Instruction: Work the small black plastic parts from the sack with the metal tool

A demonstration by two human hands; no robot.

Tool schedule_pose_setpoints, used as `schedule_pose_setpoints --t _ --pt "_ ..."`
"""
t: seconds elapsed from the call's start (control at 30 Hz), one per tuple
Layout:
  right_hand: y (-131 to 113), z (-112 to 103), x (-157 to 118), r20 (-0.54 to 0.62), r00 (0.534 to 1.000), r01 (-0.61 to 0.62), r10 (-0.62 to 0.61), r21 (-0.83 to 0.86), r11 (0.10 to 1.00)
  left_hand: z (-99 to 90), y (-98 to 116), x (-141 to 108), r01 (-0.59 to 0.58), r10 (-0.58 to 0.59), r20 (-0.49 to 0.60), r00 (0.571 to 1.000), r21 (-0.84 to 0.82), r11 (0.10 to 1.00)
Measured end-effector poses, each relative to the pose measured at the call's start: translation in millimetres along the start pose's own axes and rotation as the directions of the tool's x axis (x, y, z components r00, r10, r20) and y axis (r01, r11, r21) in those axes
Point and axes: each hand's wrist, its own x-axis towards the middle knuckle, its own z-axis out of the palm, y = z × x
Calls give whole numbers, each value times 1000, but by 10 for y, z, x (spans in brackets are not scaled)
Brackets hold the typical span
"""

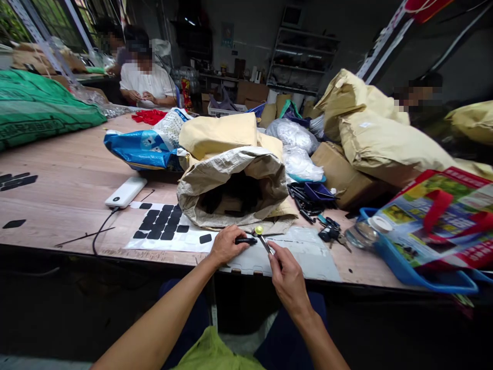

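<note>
A wide, pale wood-grained tabletop (69, 180) runs across in front of the person. On it lies a large tan paper sack (200, 174), its mouth open toward the person. To the right, a colourful printed bag with red handles (439, 216) leans in a shallow blue plastic tray (454, 285). A flat grey sheet (308, 252) lies at the front edge, with a long white paper (192, 246) to its left.

The right hand (287, 272) is over the sheet's edge, its grip closed around a slim silver metal tool with a round yellow-green head (265, 244). The left hand (226, 245) faces it, its grip grasping a small black rod-shaped piece (246, 240) just in front of the sack. The tool's head is beside the piece's tip; whether they touch, I cannot tell. Left of the paper sits a white rectangular device (126, 192). Smallest are the black rounded-square patches (167, 221), mostly clustered in rows on the paper.
</note>
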Motion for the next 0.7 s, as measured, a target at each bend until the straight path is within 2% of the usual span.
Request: schedule_pose_setpoints --t 0.1,0.23,0.37,0.57,0.7 --pt "-94 79 -57 22 1000 13 -13 -16 1000 12 -13 0 10 -10 1 1000 -8 1000" --pt "-95 82 -55 61 998 20 -16 -68 997 13 -11 -3 16 -16 -9 1000 4 1000" --pt "-98 21 -27 -27 1000 0 -3 -94 996 1 10 -11 2 -2 -17 1000 -1 1000" --pt "-70 27 -55 -7 1000 -2 1 -96 995 -11 25 -14 11 -11 -19 1000 11 1000" --pt "44 -80 72 -90 994 -68 55 -144 987 -11 16 -16 -6 7 -19 1000 29 1000"
